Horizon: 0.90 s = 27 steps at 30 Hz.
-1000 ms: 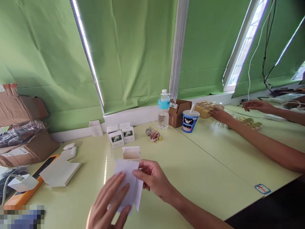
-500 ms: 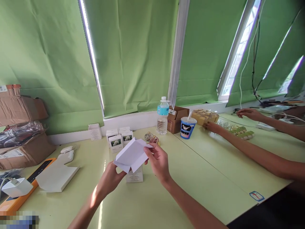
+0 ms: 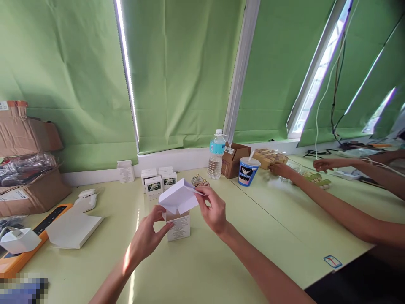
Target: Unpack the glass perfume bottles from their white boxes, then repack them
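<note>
A folded white paper piece [image 3: 177, 196] with raised sides is tilted above an upright small white box [image 3: 179, 228], whose top shows a brown interior. My right hand [image 3: 212, 209] pinches the paper's right end between thumb and fingers. At the box's left corner is my left hand [image 3: 152, 230], its thumb against the printed front and its fingertips by the left side, just under the paper's edge. Behind the paper, several small white boxes [image 3: 155, 188] with flower pictures stand in a group. Beside them lie small ornate trinkets [image 3: 199, 180], partly hidden by the paper.
A water bottle [image 3: 215, 158], an open brown carton [image 3: 236, 159] and a blue cup [image 3: 248, 171] stand at the back. Another person's hand [image 3: 280, 169] reaches to cardboard pieces [image 3: 268, 157]. On the left are a white tray-like piece [image 3: 74, 230], an orange power strip [image 3: 38, 236] and stacked cartons [image 3: 28, 135].
My left hand has let go of the paper and moved down to the small box's corner. The paper has shifted slightly right and up in my right hand, uncovering the box's top.
</note>
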Each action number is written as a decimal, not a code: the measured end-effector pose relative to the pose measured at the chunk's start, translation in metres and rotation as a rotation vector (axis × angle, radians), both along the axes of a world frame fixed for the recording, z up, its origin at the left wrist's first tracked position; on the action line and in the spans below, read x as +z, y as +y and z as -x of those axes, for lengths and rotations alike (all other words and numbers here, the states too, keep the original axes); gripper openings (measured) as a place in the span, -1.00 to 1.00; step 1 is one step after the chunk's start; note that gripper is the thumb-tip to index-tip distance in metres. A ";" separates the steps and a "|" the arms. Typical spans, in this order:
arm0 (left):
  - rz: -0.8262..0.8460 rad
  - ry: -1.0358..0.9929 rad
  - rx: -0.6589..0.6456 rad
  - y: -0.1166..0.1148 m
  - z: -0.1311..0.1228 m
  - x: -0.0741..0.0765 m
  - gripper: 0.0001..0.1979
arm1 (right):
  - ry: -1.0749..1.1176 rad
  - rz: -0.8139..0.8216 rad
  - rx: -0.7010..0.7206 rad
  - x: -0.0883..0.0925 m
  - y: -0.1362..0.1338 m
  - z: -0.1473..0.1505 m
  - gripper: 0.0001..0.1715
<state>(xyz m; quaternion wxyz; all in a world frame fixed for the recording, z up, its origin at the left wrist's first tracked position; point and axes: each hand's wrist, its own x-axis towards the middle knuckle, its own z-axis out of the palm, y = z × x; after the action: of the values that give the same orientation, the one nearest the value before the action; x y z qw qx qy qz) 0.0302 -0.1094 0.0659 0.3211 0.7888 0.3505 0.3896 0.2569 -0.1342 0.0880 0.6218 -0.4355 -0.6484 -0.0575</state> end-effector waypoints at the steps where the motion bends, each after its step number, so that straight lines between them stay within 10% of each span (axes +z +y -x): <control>1: 0.001 -0.019 0.017 0.000 0.000 -0.002 -0.67 | -0.076 0.007 0.015 -0.001 0.000 -0.003 -0.78; 9: -0.041 -0.023 0.017 0.004 0.004 -0.006 -0.40 | -0.456 0.293 0.193 0.047 -0.009 -0.026 -0.63; 14: -0.198 0.126 0.051 0.007 0.007 -0.015 -0.61 | -0.641 0.429 0.232 0.085 -0.012 -0.021 -0.63; 27: -0.211 0.176 0.044 -0.001 0.004 -0.004 -0.66 | -0.709 0.448 0.133 0.080 -0.014 0.018 -0.63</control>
<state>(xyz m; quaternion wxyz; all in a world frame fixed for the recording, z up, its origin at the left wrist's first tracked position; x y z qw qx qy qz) 0.0260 -0.1102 0.0617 0.1955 0.8415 0.3515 0.3607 0.2386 -0.1480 0.1683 0.2525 -0.4703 -0.8453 -0.0214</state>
